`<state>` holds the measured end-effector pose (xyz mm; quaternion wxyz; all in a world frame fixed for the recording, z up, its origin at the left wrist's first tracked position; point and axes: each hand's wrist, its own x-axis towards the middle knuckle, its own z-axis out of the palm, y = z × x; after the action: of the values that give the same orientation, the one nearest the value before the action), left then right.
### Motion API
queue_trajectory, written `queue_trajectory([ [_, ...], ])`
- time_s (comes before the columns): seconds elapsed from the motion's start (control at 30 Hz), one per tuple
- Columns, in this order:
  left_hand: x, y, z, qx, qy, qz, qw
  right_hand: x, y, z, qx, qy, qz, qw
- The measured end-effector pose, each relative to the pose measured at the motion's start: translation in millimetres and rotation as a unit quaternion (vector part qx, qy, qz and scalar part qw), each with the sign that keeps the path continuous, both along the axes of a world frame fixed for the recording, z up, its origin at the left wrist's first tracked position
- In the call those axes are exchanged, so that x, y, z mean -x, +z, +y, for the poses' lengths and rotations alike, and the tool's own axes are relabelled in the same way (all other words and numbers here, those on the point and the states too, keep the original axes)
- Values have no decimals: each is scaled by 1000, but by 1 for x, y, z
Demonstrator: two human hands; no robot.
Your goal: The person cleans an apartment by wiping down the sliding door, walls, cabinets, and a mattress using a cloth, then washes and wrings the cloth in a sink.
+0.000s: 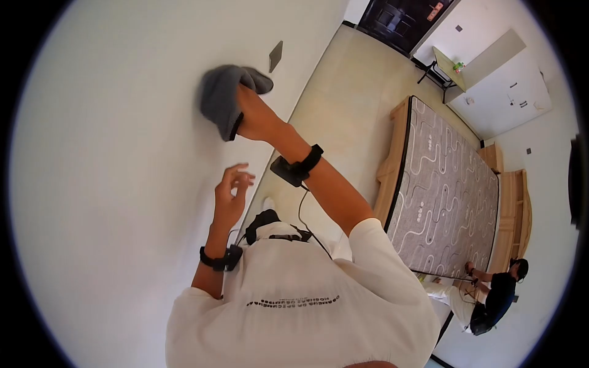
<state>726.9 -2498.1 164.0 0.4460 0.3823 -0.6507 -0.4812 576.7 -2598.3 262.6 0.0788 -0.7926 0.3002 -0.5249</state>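
Observation:
My right hand [253,119] reaches up and presses a dark grey cloth [222,92] against the white wall [123,153]. The cloth is folded over my fingers and hides most of them; a dark edge hangs near my thumb. Just above the cloth is a grey switch plate [276,56] on the wall. Lower down, my left hand [230,195] is raised close to the wall with its fingers loosely bent and apart, holding nothing. Whether it touches the wall I cannot tell. Each wrist wears a black strap with a small box.
A bed with a patterned mattress [445,178] and wooden frame stands on the right. Another person [496,297] is at its far end. Beyond are a small folding table [449,70], a white cabinet [506,86] and a dark door [399,23]. A thin cable [300,211] runs from my right wrist.

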Motion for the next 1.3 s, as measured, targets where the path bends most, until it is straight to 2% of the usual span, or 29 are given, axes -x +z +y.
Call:
queue_trajectory([
  [0.03,11,11,-19,-16,32,106,994,-2,16,-3,47,-4,-10,999],
  [0.07,22,18,-34,-31,63,208,976,1,22,-10,43,-4,-15,999],
  [0.13,52,27,-64,3,61,245,968,12,31,-35,-165,-45,117,978],
  [0.2,66,24,-82,37,62,280,957,30,11,-54,-198,-53,150,967],
  [0.27,83,12,-106,-18,65,280,958,55,-25,-80,70,-69,52,994],
  [0.3,91,17,-110,-37,78,266,960,69,-39,-93,-66,-40,23,997],
  [0.33,96,14,-119,-35,81,265,960,78,-48,-101,-65,-37,22,997],
  [0.4,111,2,-141,-16,93,231,968,95,-60,-115,-108,-5,-96,989],
  [0.43,113,12,-148,-14,95,229,969,99,-52,-123,-155,47,-72,984],
  [0.47,125,26,-157,13,107,240,965,110,-49,-139,-157,49,-74,984],
  [0.53,150,52,-162,63,131,259,955,127,-48,-167,-50,-17,-27,998],
  [0.57,161,66,-171,96,153,260,949,139,-34,-179,74,-41,5,996],
  [0.6,170,81,-182,132,174,258,941,149,-10,-186,114,-40,-15,993],
  [0.7,212,108,-222,212,214,246,921,183,66,-205,125,-29,-25,991],
  [0.77,237,116,-244,134,161,321,924,210,73,-228,110,-20,-27,993],
  [0.8,249,111,-257,134,158,322,924,223,65,-249,112,-65,1,992],
  [0.87,271,87,-285,45,136,253,957,245,38,-279,117,-113,36,986],
  [0.9,287,72,-296,24,137,210,968,261,11,-291,111,-127,-7,986],
  [0.93,300,56,-309,20,130,215,968,275,-18,-304,103,-144,-49,983],
  [1.0,327,23,-344,-51,142,159,976,304,-72,-336,28,-137,-62,988],
  [1.07,342,-16,-376,-76,151,197,966,323,-78,-349,-41,-89,-8,995],
  [1.13,348,-38,-411,-84,169,259,947,344,-21,-346,38,-61,122,990],
  [1.2,364,-3,-430,36,70,264,961,354,32,-346,99,-87,88,987],
  [1.3,411,61,-444,41,108,308,944,361,57,-376,151,-89,25,984],
])
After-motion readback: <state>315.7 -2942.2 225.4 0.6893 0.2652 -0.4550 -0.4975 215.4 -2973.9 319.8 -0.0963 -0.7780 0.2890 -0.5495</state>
